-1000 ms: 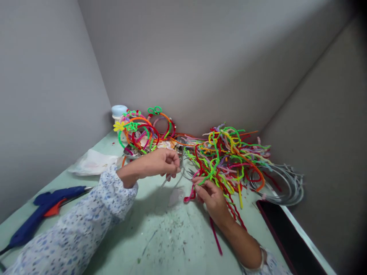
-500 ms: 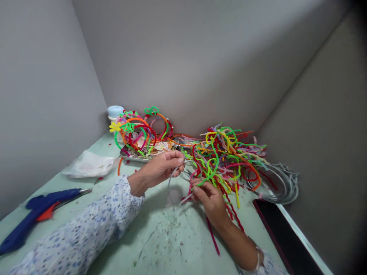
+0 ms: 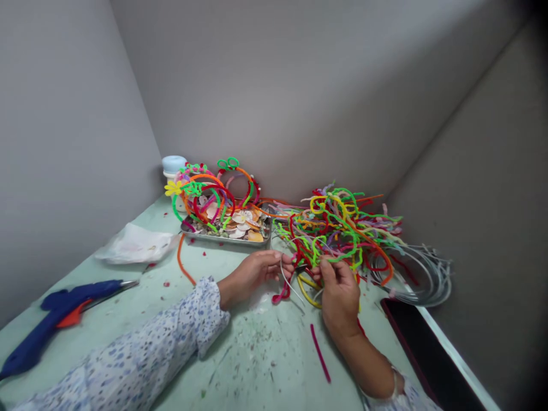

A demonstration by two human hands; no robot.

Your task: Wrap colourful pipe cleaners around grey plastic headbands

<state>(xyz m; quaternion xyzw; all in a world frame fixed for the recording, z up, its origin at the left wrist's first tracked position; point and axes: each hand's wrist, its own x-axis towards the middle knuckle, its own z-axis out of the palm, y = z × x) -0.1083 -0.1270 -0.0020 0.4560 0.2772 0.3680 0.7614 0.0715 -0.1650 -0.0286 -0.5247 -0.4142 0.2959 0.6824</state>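
Note:
My left hand [image 3: 262, 273] is closed in a pinch on a thin whitish wire [image 3: 292, 288], whose loose end curves down to the right over the table. At the front edge of the pile of fuzzy pipe cleaners [image 3: 338, 228], my right hand [image 3: 341, 297] is closed, thumb against fingers. Green stems run close to its fingertips, and what it grips is hidden. Between the hands lie a crimson pipe cleaner loop [image 3: 280, 298] and a yellow loop [image 3: 307, 291] beside a small dark piece. A short magenta pipe cleaner [image 3: 320, 354] rests left of my right forearm.
A metal tray [image 3: 231, 242] of shells and beads stands behind, with colourful pipe cleaner hoops [image 3: 214, 191] over it. A blue glue gun [image 3: 64, 308] and a plastic bag [image 3: 137, 245] lie left. At right are coiled clear bands [image 3: 432, 279] and a black phone-like slab [image 3: 428, 354].
My left hand has moved down and right with the wire. My right hand has shifted right and slightly up, away from the wire and against the pile; the yellow loop now shows.

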